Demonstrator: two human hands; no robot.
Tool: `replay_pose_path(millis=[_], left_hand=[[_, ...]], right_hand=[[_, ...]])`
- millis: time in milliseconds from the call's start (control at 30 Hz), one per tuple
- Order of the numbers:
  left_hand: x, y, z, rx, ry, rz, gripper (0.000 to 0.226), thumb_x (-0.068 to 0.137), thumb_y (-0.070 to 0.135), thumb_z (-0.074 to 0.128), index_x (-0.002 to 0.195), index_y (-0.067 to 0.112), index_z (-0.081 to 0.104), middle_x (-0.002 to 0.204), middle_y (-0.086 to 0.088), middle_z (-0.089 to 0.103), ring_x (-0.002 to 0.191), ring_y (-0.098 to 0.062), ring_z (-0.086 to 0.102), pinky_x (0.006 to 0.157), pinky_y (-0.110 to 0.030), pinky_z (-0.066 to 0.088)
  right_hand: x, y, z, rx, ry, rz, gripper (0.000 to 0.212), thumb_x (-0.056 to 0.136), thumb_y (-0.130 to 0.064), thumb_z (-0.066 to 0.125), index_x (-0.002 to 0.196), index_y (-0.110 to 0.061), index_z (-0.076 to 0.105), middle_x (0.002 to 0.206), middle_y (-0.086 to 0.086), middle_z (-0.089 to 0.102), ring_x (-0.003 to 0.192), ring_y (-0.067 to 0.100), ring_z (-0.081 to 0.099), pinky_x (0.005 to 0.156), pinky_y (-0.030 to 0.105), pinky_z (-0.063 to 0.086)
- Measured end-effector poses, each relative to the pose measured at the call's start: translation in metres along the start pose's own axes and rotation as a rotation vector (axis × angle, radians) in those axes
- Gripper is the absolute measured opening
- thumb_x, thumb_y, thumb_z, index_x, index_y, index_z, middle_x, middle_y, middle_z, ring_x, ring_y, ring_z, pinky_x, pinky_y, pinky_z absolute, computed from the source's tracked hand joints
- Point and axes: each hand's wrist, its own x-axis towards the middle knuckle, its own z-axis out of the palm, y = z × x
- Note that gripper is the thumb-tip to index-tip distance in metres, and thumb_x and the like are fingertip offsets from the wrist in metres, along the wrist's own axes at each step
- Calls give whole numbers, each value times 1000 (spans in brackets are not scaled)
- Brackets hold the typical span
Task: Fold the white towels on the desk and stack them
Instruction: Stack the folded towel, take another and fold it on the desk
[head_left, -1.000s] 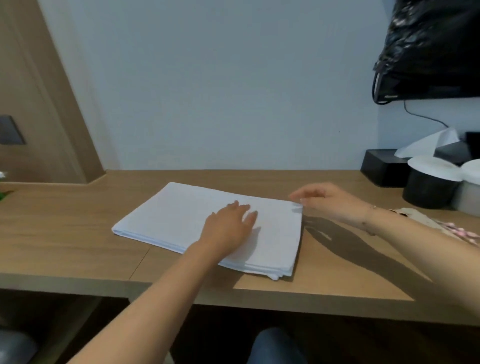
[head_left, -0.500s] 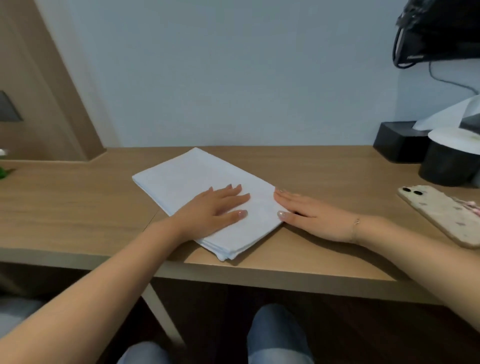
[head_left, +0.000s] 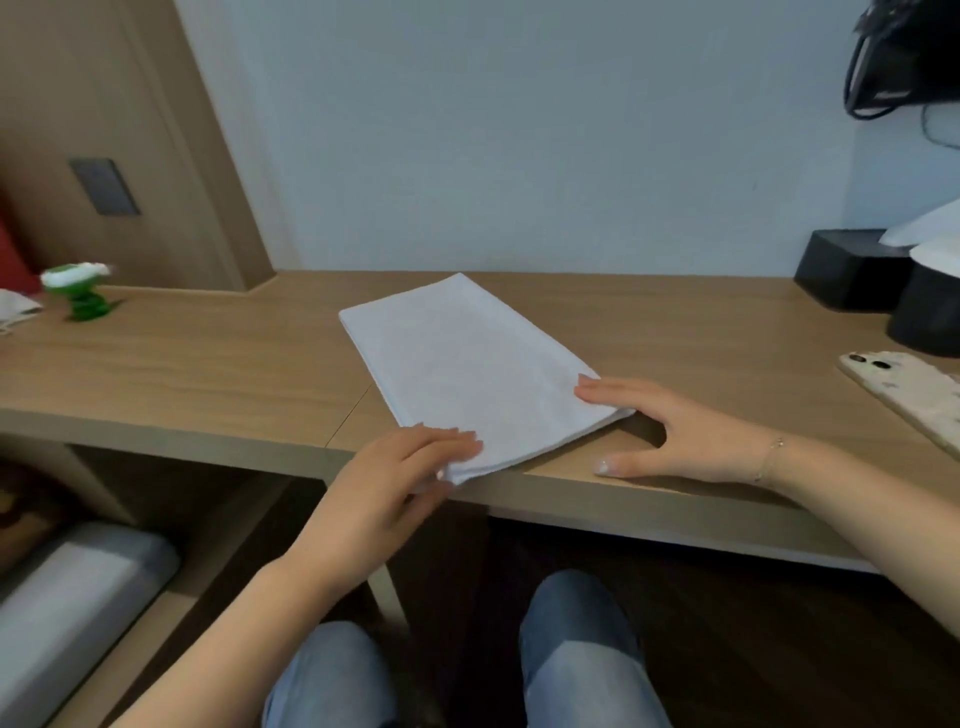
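Folded white towel (head_left: 467, 374): flat, layered rectangle, lying diagonally on wooden counter (head_left: 208, 364), near corner at the counter's front edge. Left hand (head_left: 395, 488): at the towel's near corner, fingers on top, thumb seemingly beneath (pinching the corner). Right hand (head_left: 675, 431): at the towel's right-hand corner, fingers straight and laid flat on the cloth, thumb spread on the bare counter, released. Phone (head_left: 904, 395), patterned case: right of towel. Green toy (head_left: 78, 291): far left of towel, blurred.

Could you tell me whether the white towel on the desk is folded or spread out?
Folded: the white towel is a narrow rectangle with stacked layers showing along its near edge.
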Motion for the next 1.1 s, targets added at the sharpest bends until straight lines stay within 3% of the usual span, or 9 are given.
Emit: replay_pose_path(millis=[200, 333, 433, 567, 667, 767, 833, 933, 1100], left_hand=[[7, -7, -5, -278, 176, -224, 43, 89, 54, 53, 126, 63, 33, 102, 31, 61, 104, 14, 58, 82, -2, 43], [18, -14, -9, -289, 247, -234, 32, 94, 49, 46, 119, 66, 34, 103, 32, 56, 95, 5, 61, 74, -7, 46], [29, -22, -10, -286, 259, -267, 19, 97, 45, 41, 106, 61, 45, 110, 43, 53, 100, 11, 56, 75, -5, 43], [44, -39, -8, -361, 300, -305, 14, 102, 31, 48, 101, 43, 52, 103, 25, 62, 92, 0, 63, 68, -12, 44], [59, -53, -11, -446, 365, -371, 7, 99, 37, 48, 100, 41, 54, 93, 19, 62, 82, -3, 60, 62, -13, 40], [77, -69, -19, -560, 372, -412, 6, 97, 38, 53, 103, 41, 56, 95, 12, 64, 80, -5, 59, 69, -26, 43], [86, -81, -24, -618, 262, -409, 22, 89, 47, 63, 110, 45, 56, 105, 13, 64, 91, -10, 63, 75, -34, 50], [101, -99, -26, -635, 148, -412, 50, 77, 56, 71, 124, 51, 52, 114, 26, 61, 102, -2, 62, 79, -27, 56], [142, -141, -30, -774, 203, -517, 35, 77, 41, 72, 109, 30, 62, 105, 13, 69, 100, -6, 66, 81, -26, 54]], right_hand=[[-6, -10, 11, 0, 31, -84, 78, 69, -60, 73, 138, -50, 39, 148, -35, 24, 139, -15, 6, 112, 16, 9], [1, -17, 17, 16, 83, -84, 71, 72, -59, 71, 135, -56, 37, 140, -34, 31, 130, -19, 23, 105, 8, 20], [14, -24, 19, 61, 108, -101, 63, 76, -54, 70, 132, -53, 42, 133, -34, 41, 122, -21, 33, 92, -4, 28], [35, -24, 17, 96, 216, -157, 41, 86, -34, 70, 124, -39, 55, 115, -20, 64, 105, -5, 58, 85, 12, 47], [53, -19, 13, 99, 388, -177, 33, 84, -37, 71, 111, -45, 55, 99, -21, 67, 87, -1, 63, 69, 18, 50], [78, -18, 11, 235, 527, -178, 36, 82, -38, 72, 108, -48, 50, 102, -26, 63, 80, 7, 66, 59, 21, 54], [99, -16, 7, 294, 571, -181, 33, 82, -39, 71, 107, -46, 50, 99, -20, 64, 73, 16, 67, 61, 35, 58], [133, -7, -3, 398, 622, -142, 30, 78, -42, 71, 102, -41, 53, 97, -14, 65, 74, 21, 69, 63, 45, 59], [184, 4, -19, 526, 545, -73, 33, 73, -45, 74, 97, -40, 53, 90, -11, 68, 65, 17, 69, 48, 26, 52]])
